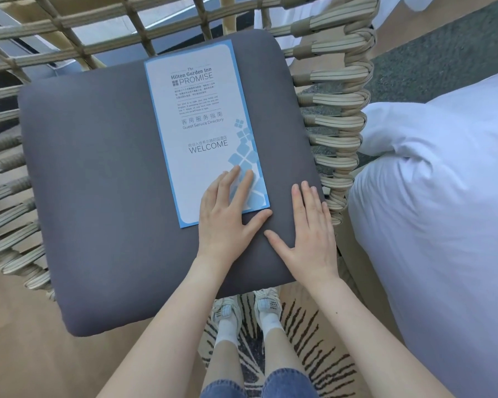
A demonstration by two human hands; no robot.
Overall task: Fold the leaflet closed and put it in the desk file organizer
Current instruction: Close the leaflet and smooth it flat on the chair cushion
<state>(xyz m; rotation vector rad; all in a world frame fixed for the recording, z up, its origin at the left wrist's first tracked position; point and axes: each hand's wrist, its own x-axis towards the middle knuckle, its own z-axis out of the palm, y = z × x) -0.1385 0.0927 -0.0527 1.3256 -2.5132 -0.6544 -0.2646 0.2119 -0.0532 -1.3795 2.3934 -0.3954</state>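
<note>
- Bottom, 6 o'clock: bare legs, denim hems, white sneakers [243, 307] on a striped rug [308, 340]. Both forearms run up from the bottom edge.
- Left hand [227, 216]: flat, fingers spread, palm down. Fingers [243, 185] press on the near right corner of the leaflet; thumb lies on the cushion just past the leaflet's near edge. Grasps nothing, just pins it.
- Right hand [308, 239]: flat, released, palm down on bare cushion at about 3 o'clock of the left hand. Beside the leaflet, not touching it. Thumb tips of both hands are close together but apart.
- Cushion [98, 196]: dark grey, rounded corners, fills the frame centre, sits in a woven chair [337, 124].
- Leaflet [204, 130]: folded shut, lying flat on the cushion, cover up. Long axis runs roughly 11 to 5 o'clock, right of the cushion's centre. White panel with a blue border, text "PROMISE", "Guest Service Directory", "WELCOME", blue square pattern along the right side.
- 3 o'clock: white bedding [443, 211] bulges just beside the chair's arm.
- 12 o'clock: chair's lattice back; behind it is unclear.
</note>
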